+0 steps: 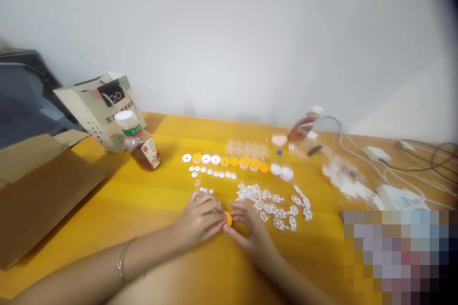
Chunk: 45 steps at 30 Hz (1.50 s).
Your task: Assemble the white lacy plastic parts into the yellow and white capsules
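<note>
Your forearms come in nearest the camera, the left one crossing low from the left with a thin metal bracelet [121,259] round it, the right one from the lower right. They meet at the middle of the yellow table [157,190], where you have an orange disc [228,219] between your two hands. Your left hand [200,217] has its fingers drawn together, pinching the disc at its left side; your right hand [255,233] curves round from the other side, thumb at the lower edge and fingertips at the upper, pinching it too. Your disc is tipped up on edge rather than flat, its orange face turned towards your right hand. Being round, it has no true long axis; its visible outline runs longest up and down. Blur hides finer detail.

Just beyond your left hand sit small white discs [209,171] in a line, and behind them a row of orange and white wheels [234,162], with clear cups [248,148] further back. Flat white openwork pieces [278,223] lie scattered beyond and to the right of your right hand. A white-capped bottle [141,147] stands to your left, near a paper bag [107,126] and an open cardboard box [43,200].
</note>
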Tool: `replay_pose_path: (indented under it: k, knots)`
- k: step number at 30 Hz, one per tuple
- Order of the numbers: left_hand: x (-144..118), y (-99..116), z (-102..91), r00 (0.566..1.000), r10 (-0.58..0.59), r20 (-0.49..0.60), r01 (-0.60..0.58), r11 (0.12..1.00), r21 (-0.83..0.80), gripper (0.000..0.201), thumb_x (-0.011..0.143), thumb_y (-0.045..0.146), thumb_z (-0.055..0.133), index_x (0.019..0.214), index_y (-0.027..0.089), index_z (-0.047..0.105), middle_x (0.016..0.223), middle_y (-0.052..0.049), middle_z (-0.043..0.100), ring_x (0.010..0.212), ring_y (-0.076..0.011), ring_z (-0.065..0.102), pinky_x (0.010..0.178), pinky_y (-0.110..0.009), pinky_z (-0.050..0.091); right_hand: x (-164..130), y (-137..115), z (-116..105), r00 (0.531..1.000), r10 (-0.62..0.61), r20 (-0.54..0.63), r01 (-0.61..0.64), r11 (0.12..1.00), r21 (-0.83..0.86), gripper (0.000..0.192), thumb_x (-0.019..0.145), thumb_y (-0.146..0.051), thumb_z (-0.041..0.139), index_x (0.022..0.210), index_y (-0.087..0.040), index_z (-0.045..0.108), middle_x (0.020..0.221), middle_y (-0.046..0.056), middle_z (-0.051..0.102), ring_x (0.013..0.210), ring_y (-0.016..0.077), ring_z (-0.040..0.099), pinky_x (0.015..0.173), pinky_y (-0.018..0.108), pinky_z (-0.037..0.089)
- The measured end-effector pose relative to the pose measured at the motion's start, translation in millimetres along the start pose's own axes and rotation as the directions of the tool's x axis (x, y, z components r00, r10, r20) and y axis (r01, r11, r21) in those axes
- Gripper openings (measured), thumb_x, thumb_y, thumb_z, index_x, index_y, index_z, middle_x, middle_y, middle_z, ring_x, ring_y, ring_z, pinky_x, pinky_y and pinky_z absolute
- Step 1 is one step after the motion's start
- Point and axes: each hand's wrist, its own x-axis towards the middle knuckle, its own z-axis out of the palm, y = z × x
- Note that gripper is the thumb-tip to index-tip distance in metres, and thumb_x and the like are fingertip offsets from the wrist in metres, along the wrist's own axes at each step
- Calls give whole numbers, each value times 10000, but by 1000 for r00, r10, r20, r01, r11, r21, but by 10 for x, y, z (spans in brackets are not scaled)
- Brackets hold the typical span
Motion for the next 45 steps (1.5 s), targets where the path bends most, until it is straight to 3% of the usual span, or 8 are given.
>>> replay_pose_path:
  k: [6, 10, 19, 27, 33, 36, 40, 45]
  knots:
    - [28, 38, -8, 999, 23, -45, -23, 1000, 12, 86, 826, 229, 559, 884, 220, 621, 849, 1, 648, 815, -132, 549, 734, -293, 311, 20, 42, 21, 965, 196, 175, -243, 918, 313, 296, 737, -338, 646, 984, -222, 530, 818, 18, 644, 782, 147, 636, 766, 310, 522]
    - [60, 39, -53, 998, -2, -68, -2, 999, -49, 118, 816, 218, 567, 913, 235, 631, 859, -1, 657, 818, -141, 558, 735, -299, 331, 34, 82, 2, 964, 224, 143, -260, 908, 329, 308, 707, -342, 678, 959, -214, 554, 804, 16, 657, 775, 144, 638, 774, 306, 517]
    - [59, -205, -175, 947, -304, -105, 279, 939, -202, 166, 847, 242, 506, 859, 186, 662, 835, -46, 656, 781, -151, 580, 755, -312, 413, 36, 125, -22, 965, 260, 40, -260, 923, 284, 370, 672, -403, 698, 959, -211, 565, 830, 41, 672, 792, 172, 645, 791, 354, 521]
    - [346, -280, -119, 992, -127, -18, 124, 985, -118, 182, 858, 242, 485, 979, 185, 608, 920, -47, 637, 858, -158, 565, 784, -317, 415, 43, 137, -27, 966, 250, 71, -260, 922, 288, 354, 675, -376, 700, 955, -210, 562, 810, 32, 665, 785, 169, 641, 788, 350, 516]
    - [1327, -270, 302, 958, 126, 257, -149, 986, 73, 202, 855, 244, 478, 1005, 144, 569, 950, -72, 620, 891, -194, 557, 754, -312, 424, 53, 38, -46, 957, 262, 127, -289, 904, 314, 342, 672, -355, 708, 938, -204, 556, 804, 26, 657, 779, 158, 633, 786, 339, 501]
    - [1727, -218, 625, 939, 160, 303, -192, 978, 81, 149, 844, 196, 484, 919, 121, 588, 915, -94, 619, 876, -208, 555, 752, -322, 409, 47, -16, -54, 949, 281, 139, -312, 893, 325, 348, 660, -354, 719, 929, -203, 557, 826, 29, 655, 789, 157, 630, 797, 338, 492]
    - [1940, -209, 926, 925, 162, 342, -202, 976, 82, 133, 842, 159, 479, 871, 113, 601, 919, -121, 611, 895, -231, 545, 781, -361, 380, 38, -55, -60, 943, 303, 140, -333, 878, 344, 366, 640, -370, 731, 919, -198, 566, 821, 26, 652, 786, 155, 627, 795, 328, 485]
    - [1977, -249, 1039, 922, 132, 363, -158, 987, 42, 144, 818, 123, 484, 779, 108, 623, 885, -126, 602, 884, -240, 539, 781, -368, 367, 49, -60, -70, 929, 336, 152, -369, 862, 349, 375, 620, -356, 750, 911, -191, 579, 823, 31, 658, 791, 161, 626, 793, 323, 480]
